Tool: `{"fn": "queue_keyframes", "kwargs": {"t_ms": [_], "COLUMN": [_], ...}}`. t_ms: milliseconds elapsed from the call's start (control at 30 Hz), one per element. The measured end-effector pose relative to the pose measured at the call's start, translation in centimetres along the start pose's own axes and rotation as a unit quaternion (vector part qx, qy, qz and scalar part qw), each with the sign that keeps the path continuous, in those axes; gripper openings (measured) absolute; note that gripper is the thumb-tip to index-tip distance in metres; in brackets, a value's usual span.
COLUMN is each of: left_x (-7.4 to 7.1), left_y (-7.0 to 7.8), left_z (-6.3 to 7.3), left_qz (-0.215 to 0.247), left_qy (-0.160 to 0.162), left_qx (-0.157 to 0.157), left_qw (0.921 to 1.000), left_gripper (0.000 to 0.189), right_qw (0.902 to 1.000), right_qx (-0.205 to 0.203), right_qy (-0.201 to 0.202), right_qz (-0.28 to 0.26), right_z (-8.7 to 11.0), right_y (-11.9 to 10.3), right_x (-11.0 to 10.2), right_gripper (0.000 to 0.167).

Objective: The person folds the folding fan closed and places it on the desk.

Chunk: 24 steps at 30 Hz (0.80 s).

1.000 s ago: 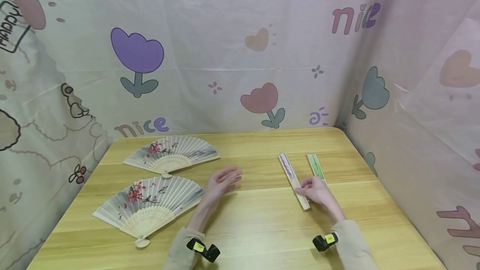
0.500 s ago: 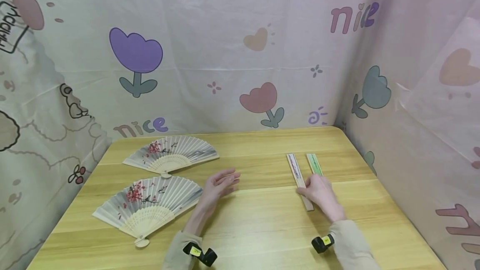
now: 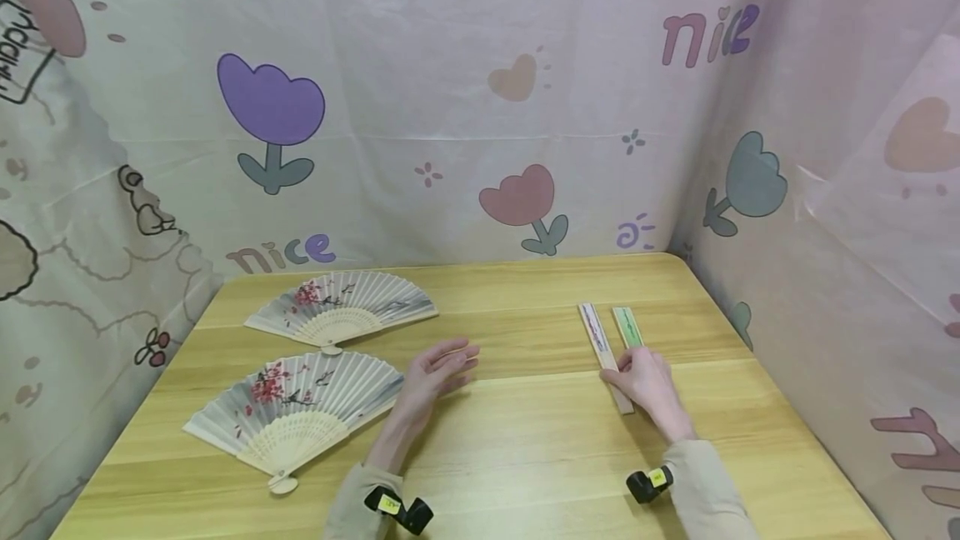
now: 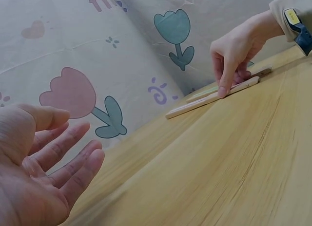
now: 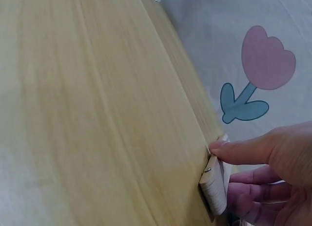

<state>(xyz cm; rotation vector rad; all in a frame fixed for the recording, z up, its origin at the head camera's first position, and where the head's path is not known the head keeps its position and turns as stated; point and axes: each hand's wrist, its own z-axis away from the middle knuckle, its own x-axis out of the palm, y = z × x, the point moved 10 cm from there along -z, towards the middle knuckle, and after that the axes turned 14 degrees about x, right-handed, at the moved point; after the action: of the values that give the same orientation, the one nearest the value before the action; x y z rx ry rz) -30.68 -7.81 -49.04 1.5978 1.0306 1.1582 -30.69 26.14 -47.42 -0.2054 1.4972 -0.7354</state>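
With thumb and fingers, my right hand (image 3: 651,383) pinches a folded hand fan (image 3: 596,333) with a purple pattern. The fan lies on the table, and its pale wooden end (image 5: 214,193) shows under the thumb in the right wrist view. Beside it on the right is a second folded fan (image 3: 627,325), green on top, its near part hidden behind the hand. My left hand (image 3: 435,375) hovers over the table, holding nothing, its fingers relaxed and apart in the left wrist view. Close to its left is an opened fan (image 3: 300,407) with red blossoms.
Behind that opened fan lies another one (image 3: 341,311) of like pattern, spread out, its pivot end close to the front fan's top edge. All of it rests on a light wooden table (image 3: 510,440), bordered by a printed cloth backdrop (image 3: 420,65) at the back and sides.
My right hand has shifted the purple-patterned folded fan to the right, closer to the green one and more in line with it. The left hand has barely moved.
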Motion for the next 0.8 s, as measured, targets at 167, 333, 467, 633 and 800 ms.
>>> {"fn": "queue_keyframes", "kwargs": {"t_ms": [167, 333, 467, 633, 800], "left_x": [0.0, -0.1, -0.1, -0.1, -0.1], "left_y": [-0.1, -0.1, -0.2, -0.3, -0.1], "left_z": [0.1, 0.1, 0.2, 0.2, 0.3], "left_qz": [0.003, 0.008, 0.012, 0.013, 0.018], "left_qy": [-0.005, -0.002, 0.001, 0.001, -0.001], "left_qx": [-0.005, -0.007, -0.011, -0.013, -0.013], "left_qw": [1.0000, 0.9999, 0.9999, 0.9998, 0.9998], "left_gripper": [0.050, 0.051, 0.052, 0.052, 0.053], "right_qw": [1.0000, 0.9997, 0.9993, 0.9982, 0.9970], "right_qx": [0.002, 0.005, 0.004, 0.006, 0.012], "right_qy": [0.004, 0.005, -0.003, -0.014, -0.015], "right_qz": [-0.007, -0.022, -0.037, -0.059, -0.074], "right_z": [-0.2, -0.2, -0.4, -0.6, -0.9], "right_y": [0.3, 0.5, 0.7, 1.1, 1.5], "right_x": [0.0, 0.0, 0.2, 0.5, 0.6], "right_gripper": [0.025, 0.028, 0.033, 0.042, 0.039]}}
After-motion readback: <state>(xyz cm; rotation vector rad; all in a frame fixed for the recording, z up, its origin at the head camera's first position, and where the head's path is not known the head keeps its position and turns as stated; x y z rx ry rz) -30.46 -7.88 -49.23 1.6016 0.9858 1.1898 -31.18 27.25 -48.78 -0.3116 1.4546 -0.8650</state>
